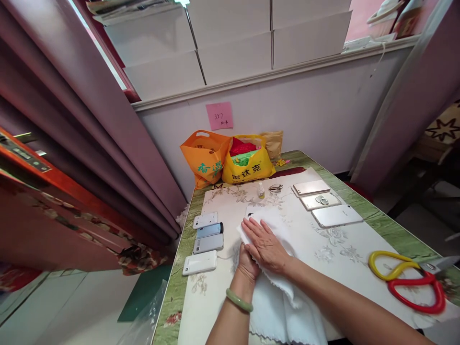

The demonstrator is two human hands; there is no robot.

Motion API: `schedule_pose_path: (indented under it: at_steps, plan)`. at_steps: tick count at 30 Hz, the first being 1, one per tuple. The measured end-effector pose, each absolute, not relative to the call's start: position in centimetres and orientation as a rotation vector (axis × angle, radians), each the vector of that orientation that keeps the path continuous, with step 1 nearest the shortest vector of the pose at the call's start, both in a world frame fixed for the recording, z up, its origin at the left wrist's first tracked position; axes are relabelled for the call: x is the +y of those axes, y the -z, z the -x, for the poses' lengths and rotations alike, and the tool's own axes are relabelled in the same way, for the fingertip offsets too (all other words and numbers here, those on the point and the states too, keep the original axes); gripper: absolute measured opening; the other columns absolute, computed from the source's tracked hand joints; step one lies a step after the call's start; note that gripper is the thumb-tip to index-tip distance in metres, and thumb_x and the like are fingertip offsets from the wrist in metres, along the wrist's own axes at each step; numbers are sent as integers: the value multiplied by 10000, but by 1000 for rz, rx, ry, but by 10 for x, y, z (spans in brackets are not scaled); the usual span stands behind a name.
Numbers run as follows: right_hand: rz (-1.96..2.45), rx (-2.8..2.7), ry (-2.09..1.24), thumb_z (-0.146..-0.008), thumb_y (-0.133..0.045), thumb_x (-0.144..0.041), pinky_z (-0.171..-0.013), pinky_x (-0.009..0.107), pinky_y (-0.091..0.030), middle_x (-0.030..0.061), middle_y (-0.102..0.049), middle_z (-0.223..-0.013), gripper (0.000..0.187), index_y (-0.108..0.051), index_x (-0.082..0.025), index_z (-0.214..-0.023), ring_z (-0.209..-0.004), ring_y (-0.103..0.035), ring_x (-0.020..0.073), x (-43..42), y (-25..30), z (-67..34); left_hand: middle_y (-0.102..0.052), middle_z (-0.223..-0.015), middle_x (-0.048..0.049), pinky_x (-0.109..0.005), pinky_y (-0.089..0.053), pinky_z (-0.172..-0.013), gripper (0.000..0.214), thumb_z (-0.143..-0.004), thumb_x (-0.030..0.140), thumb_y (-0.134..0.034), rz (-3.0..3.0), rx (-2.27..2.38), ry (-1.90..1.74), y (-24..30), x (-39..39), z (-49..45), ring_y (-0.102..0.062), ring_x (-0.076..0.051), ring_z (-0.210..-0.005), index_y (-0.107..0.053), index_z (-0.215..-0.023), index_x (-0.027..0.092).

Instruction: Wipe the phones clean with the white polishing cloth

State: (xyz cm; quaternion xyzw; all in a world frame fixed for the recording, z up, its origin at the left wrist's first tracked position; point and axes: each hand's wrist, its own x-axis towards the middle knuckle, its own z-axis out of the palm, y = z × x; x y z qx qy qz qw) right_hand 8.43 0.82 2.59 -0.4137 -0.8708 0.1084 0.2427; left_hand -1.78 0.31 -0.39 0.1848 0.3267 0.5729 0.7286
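So, the right hand (266, 244) was spread out flat, fingers straight and side by side, pressing down on a white cloth (276, 223) just right of the middle of the frame. The left hand (248, 263) was tucked in right beside it, lower and to the left, but its fingers were mostly hidden, so I can't tell how tightly they were closed or on what. A pale phone (249, 213) lay mostly under that cloth, its top edge poking out just above the right fingertips. A green bangle (239, 301) sat on the left wrist (nice color, btw).

Further out, four phones (200, 263) lined the table's left side, and three more (337, 215) sat at centre right, one with a ring stuck on its back. Above the hands stood a small bottle (261, 191), near what looked like folded glasses (276, 188). Scissors (417, 275) with yellow and red handles lay at lower right. At the table's far end stood an orange bag (205, 155) and a yellow bag (247, 171), under a pink note (219, 116) on the wall.
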Motion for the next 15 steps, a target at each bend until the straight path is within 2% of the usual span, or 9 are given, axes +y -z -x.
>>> schedule_pose_path:
  at_steps: [2,6,9,11,12,14,15]
  plan:
    - [1214,-2332,-267,-998,-307,-425,-1187,492,-137,56,-226,-1578,580,-226,-199,-1526,-1460,-176,229,21,-30,-82,-711,-1085,-128,-399,-475,-1003,369,-840,373,-496,-348,665,-1170,-5,2,13,-604,-263,-1147,-687,-1055,142]
    - [1316,-2174,-271,-992,-304,-442,-1169,505,-145,80,-280,-1562,577,-277,-196,-1513,-1455,-191,243,42,-38,-84,-707,-1091,-124,-409,-514,-934,527,-847,542,-525,-304,532,-1064,-24,-1,8,-638,-263,-1078,-627,-1190,154]
    - [1288,-1903,-381,-983,-311,-458,-1110,439,-282,112,-460,-1457,541,-427,-187,-1437,-1353,-384,255,50,-38,-90,-723,-1010,-89,-358,-538,-862,512,-805,518,-624,-310,555,-1077,-27,-7,8,-676,-230,-967,-617,-1191,182]
    - [1256,-1666,-527,-962,-359,-491,-972,367,-407,103,-643,-1215,485,-592,-194,-1267,-1119,-567,244,52,-36,-96,-726,-935,-56,-317,-544,-800,473,-752,417,-716,-370,638,-1111,-26,-9,7,-690,-196,-864,-620,-1162,203]
    - [1249,-1535,-617,-938,-406,-523,-877,335,-444,78,-696,-1039,456,-660,-197,-1130,-962,-610,228,53,-34,-99,-722,-908,-44,-301,-542,-769,482,-731,384,-742,-419,681,-1122,-25,-10,6,-689,-181,-817,-613,-1163,212]
    - [1250,-1314,-757,-877,-485,-588,-714,293,-449,22,-673,-749,444,-687,-193,-878,-723,-585,192,56,-29,-105,-705,-850,-29,-278,-527,-704,508,-717,398,-756,-541,773,-1144,-26,-9,2,-670,-158,-730,-602,-1165,212]
    - [1248,-1232,-803,-852,-504,-615,-662,281,-439,3,-644,-674,459,-671,-190,-809,-666,-561,180,58,-27,-109,-692,-813,-23,-267,-513,-673,500,-717,426,-751,-609,827,-1148,-28,-7,-1,-653,-149,-692,-608,-1138,198]
